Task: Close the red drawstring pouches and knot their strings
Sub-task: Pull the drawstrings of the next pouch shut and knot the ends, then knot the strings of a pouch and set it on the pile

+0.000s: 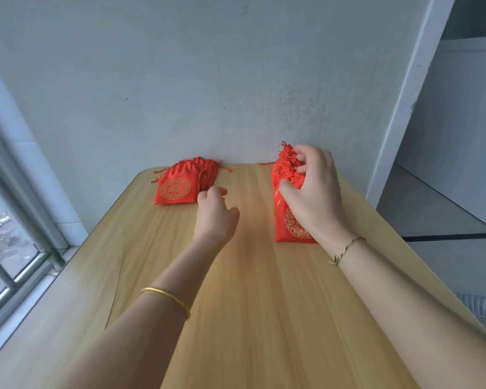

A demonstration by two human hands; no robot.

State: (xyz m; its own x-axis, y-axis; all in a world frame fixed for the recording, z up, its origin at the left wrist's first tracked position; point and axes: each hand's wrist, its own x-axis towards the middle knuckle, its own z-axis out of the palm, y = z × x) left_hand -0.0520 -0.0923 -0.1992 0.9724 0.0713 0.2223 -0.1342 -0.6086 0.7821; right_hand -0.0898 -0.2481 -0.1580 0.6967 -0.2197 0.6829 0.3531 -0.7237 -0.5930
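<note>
Head: wall [208,80] behind right pouch pile [282,217]

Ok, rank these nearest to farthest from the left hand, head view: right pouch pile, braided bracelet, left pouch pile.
1. The left pouch pile, just ahead of the left hand.
2. The right pouch pile, to the right, gripped by the right hand.
3. The braided bracelet, on the right wrist.

Red pouches in two piles on a table [264,304] against a wall [152,80].
The right hand [312,189] grips the gathered tops of the right pile [285,220]; the left hand [215,213], fingers loosely curled, is just beside the left pile [177,189], seemingly not touching it.
</note>
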